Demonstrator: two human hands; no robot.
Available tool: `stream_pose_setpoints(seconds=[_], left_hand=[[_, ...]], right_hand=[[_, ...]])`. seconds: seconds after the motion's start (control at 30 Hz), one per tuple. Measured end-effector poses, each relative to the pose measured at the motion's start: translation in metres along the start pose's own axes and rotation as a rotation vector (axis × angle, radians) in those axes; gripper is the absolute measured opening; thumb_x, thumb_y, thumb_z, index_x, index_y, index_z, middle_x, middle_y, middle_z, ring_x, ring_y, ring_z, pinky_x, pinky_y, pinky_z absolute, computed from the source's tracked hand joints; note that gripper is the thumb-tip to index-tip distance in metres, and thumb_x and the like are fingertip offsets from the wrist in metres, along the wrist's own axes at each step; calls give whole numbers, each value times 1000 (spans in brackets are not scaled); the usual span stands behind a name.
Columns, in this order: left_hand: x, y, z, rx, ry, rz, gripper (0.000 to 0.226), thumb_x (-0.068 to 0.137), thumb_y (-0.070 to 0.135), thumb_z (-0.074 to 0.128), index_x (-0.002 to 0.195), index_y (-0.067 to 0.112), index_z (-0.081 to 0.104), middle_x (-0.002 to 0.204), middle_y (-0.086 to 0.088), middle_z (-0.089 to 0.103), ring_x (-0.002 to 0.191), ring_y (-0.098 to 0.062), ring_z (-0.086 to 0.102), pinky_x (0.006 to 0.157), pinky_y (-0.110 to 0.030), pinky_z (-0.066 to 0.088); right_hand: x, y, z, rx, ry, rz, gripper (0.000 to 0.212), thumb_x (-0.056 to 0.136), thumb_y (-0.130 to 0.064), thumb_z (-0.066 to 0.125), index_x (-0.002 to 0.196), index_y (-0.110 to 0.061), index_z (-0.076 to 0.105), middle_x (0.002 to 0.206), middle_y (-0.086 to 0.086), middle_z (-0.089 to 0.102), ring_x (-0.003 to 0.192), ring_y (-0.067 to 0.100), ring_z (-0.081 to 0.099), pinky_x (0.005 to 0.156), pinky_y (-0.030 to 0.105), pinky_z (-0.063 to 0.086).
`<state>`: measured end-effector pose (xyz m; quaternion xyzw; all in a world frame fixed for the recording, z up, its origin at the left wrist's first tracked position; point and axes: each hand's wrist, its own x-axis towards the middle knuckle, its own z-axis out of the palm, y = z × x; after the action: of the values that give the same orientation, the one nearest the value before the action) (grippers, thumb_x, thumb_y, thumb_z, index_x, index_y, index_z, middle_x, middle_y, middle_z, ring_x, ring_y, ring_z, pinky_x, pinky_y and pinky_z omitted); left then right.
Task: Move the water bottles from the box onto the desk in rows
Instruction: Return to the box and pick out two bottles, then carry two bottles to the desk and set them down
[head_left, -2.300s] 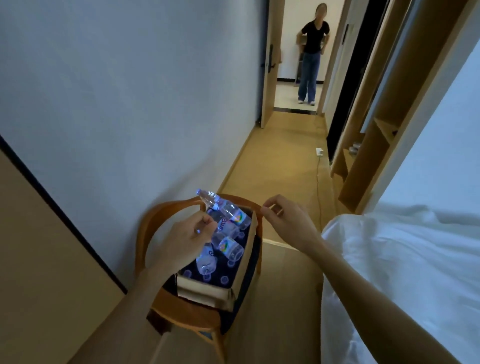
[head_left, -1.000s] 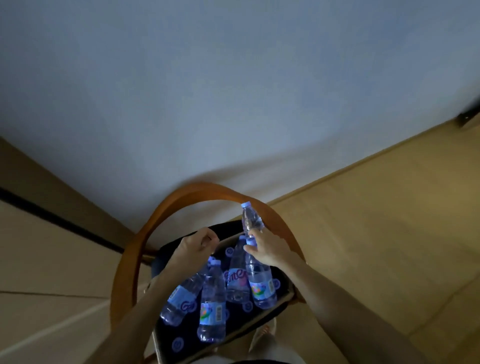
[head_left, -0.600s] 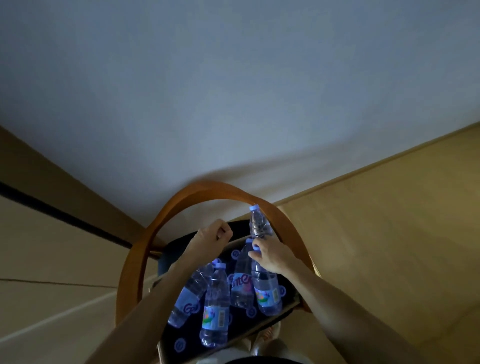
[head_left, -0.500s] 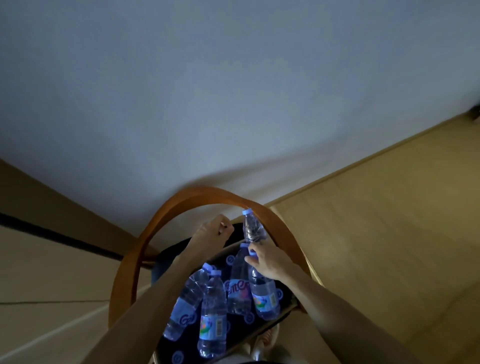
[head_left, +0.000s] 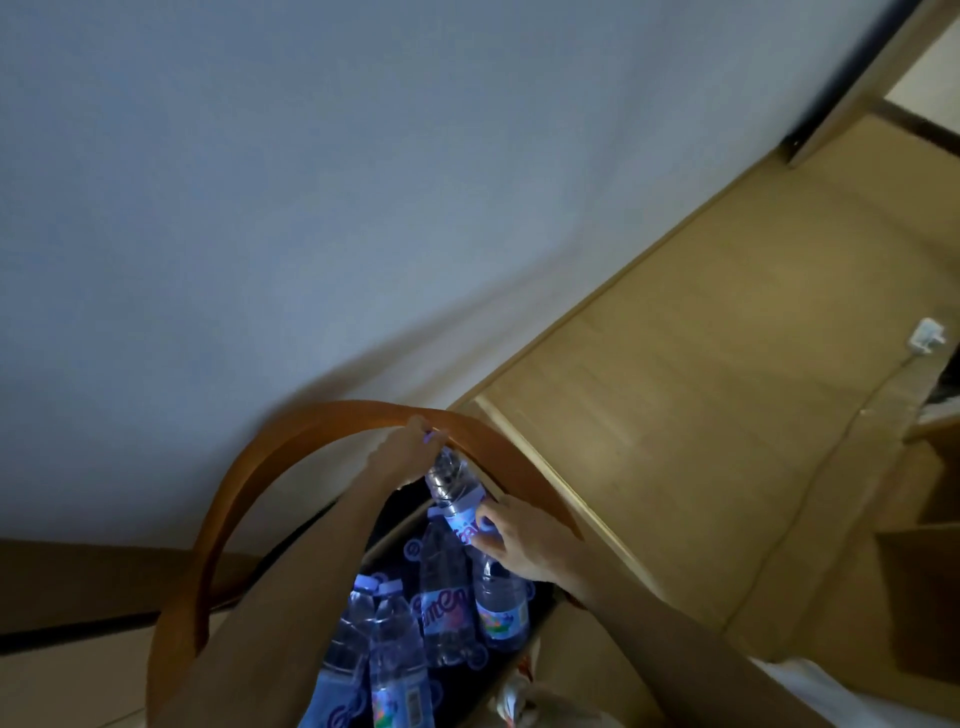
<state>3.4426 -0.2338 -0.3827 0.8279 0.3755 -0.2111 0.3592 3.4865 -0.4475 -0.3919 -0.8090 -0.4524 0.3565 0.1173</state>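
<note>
Bottle (head_left: 457, 493) clear, labelled, tilted; left hand (head_left: 408, 457) grips cap, right hand (head_left: 524, 540) grips label.

A home, by the look of it. A plain wall (head_left: 363, 182), wood floor (head_left: 727, 415) and a curved wooden chair (head_left: 291, 441) show it

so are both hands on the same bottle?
Yes: the left hand grips the cap end of the raised bottle while the right hand holds its label.

Wooden chair (head_left: 270, 467), box (head_left: 540, 631) of bottles (head_left: 447, 597) on seat
</note>
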Motion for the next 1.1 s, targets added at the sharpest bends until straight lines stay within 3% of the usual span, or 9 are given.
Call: stream_pose_setpoints(seconds=[0.13, 0.23, 0.33, 0.5, 0.63, 0.8, 0.93, 1.0, 1.1], left_hand=[[5, -1, 6, -56, 36, 18, 46, 96, 52, 44, 120, 13, 37, 91, -7, 60, 70, -22, 56, 64, -30, 44], [3, -4, 9, -53, 19, -1, 51, 95, 54, 44, 129, 17, 37, 98, -10, 61, 84, -27, 63, 70, -31, 48], [8, -9, 15, -97, 28, 27, 50, 90, 61, 47, 114, 18, 50, 105, -8, 66, 89, -24, 64, 81, -39, 54], [-15, -3, 14, -60, 31, 107, 30, 96, 48, 46, 96, 18, 46, 87, 0, 58, 76, -15, 55, 62, -23, 38], [-33, -2, 15, -93, 50, 223, 16, 96, 36, 51, 92, 21, 52, 88, -1, 63, 77, -14, 61, 64, -19, 43], [-58, 3, 16, -54, 101, 321, 19, 95, 34, 53, 84, 19, 49, 69, 6, 49, 57, -6, 42, 57, -19, 38], [-80, 8, -10, -19, 185, 345, 17, 96, 33, 51, 84, 22, 52, 62, 8, 54, 54, -4, 49, 53, -10, 41], [-89, 9, -29, -56, 255, 348, 14, 95, 35, 54, 85, 25, 50, 66, 5, 58, 61, -15, 58, 55, -15, 46], [-104, 8, -58, -54, 411, 336, 15, 89, 36, 59, 83, 29, 48, 70, -3, 60, 66, -29, 57, 65, -37, 52]], right_hand=[[-1, 6, -5, -12, -34, 35, 33, 97, -46, 49, 111, -16, 50, 103, 5, 54, 88, 25, 55, 77, 37, 45], [-1, 6, -6, -22, -32, 38, 38, 95, -50, 50, 113, -16, 50, 97, 3, 51, 85, 25, 54, 72, 34, 40], [-1, 4, -7, -39, -15, 25, 40, 95, -52, 50, 112, -16, 50, 93, -2, 47, 79, 18, 47, 69, 30, 35], [-9, 4, -4, -17, 12, -13, 38, 93, -52, 53, 102, -16, 50, 90, -1, 58, 75, 17, 55, 67, 34, 45], [-19, 6, -9, 54, 18, -108, 33, 94, -44, 56, 97, -12, 49, 80, -2, 54, 66, 13, 49, 60, 28, 38], [-25, 7, -20, 103, 40, -184, 28, 91, -40, 61, 89, -18, 46, 74, -2, 54, 63, 14, 49, 60, 32, 41], [-23, 1, -47, 72, 139, -246, 25, 91, -37, 63, 86, -22, 43, 68, -11, 47, 59, 8, 46, 55, 19, 35], [-20, -5, -64, 50, 183, -276, 26, 91, -38, 62, 85, -22, 42, 65, -11, 44, 56, 5, 43, 54, 18, 32], [-15, -16, -89, 10, 247, -323, 28, 92, -42, 60, 88, -19, 46, 68, -4, 48, 56, 11, 43, 53, 24, 34]])
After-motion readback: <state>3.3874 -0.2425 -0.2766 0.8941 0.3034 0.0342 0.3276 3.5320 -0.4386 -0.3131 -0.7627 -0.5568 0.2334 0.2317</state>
